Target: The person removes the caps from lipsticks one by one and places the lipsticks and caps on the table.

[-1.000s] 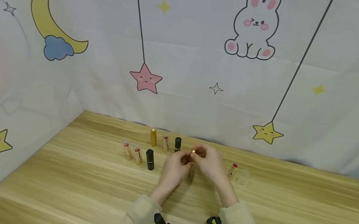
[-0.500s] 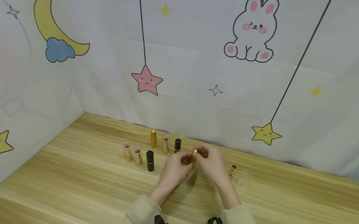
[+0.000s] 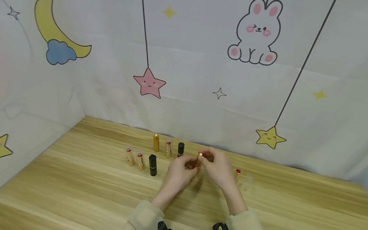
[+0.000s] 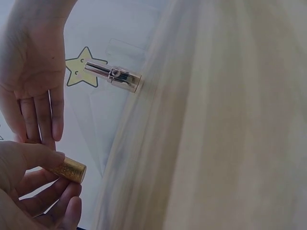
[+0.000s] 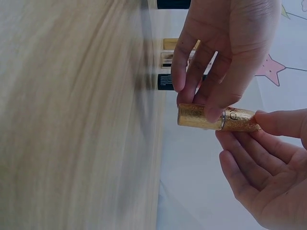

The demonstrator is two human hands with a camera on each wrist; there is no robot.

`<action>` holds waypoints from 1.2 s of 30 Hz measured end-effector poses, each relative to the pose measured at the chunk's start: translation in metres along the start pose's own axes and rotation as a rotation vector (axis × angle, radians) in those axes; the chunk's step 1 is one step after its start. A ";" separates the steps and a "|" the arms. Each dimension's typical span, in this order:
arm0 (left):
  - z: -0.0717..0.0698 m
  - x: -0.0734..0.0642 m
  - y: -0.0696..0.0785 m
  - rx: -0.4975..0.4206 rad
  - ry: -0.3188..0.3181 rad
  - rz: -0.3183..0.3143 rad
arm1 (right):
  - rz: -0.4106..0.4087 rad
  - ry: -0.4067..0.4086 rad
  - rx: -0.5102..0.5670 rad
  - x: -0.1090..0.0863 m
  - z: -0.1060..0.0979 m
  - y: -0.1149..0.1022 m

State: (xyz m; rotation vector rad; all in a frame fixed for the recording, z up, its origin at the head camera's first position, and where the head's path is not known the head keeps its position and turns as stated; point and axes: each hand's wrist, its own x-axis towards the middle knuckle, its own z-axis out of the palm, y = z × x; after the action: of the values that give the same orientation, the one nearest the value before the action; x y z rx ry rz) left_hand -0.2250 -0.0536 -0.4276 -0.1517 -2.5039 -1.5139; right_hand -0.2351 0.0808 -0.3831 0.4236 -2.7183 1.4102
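Note:
Both hands meet over the wooden table (image 3: 81,195) around a gold glitter lipstick tube (image 3: 199,159). My left hand (image 3: 180,170) grips the tube's base end (image 5: 194,116) with thumb and curled fingers (image 4: 29,155). My right hand (image 3: 219,169) holds the cap end (image 5: 240,120), thumb on top and loosely bent fingers (image 5: 244,165) underneath. The tube (image 4: 71,170) is held above the table, and its seam shows in the right wrist view.
Left of the hands stand several lipsticks: a gold one (image 3: 156,143), an uncapped red one (image 3: 168,148), two black ones (image 3: 180,149) (image 3: 152,165) and two with clear caps (image 3: 130,156) (image 3: 140,161). To the right stand an uncapped lipstick (image 3: 237,174) and a clear cap (image 3: 249,182). Printed cloth walls close three sides.
Both hands have stayed together on the gold tube, which now stands a little more upright between them. The view has shifted slightly.

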 end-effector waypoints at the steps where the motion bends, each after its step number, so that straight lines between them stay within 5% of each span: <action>1: 0.000 0.000 0.000 0.002 0.001 0.005 | -0.001 -0.001 -0.001 -0.001 -0.001 -0.001; 11: 0.000 -0.001 0.005 -0.004 -0.013 -0.023 | 0.010 0.010 0.004 -0.005 -0.006 -0.005; 36: -0.005 -0.005 0.017 -0.050 -0.063 0.024 | 0.020 0.024 0.012 -0.012 -0.018 -0.010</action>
State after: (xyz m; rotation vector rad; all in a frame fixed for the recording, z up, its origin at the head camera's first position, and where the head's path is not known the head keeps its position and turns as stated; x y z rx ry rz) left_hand -0.2160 -0.0504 -0.4119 -0.2408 -2.5040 -1.5866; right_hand -0.2225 0.0926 -0.3666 0.3778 -2.7042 1.4269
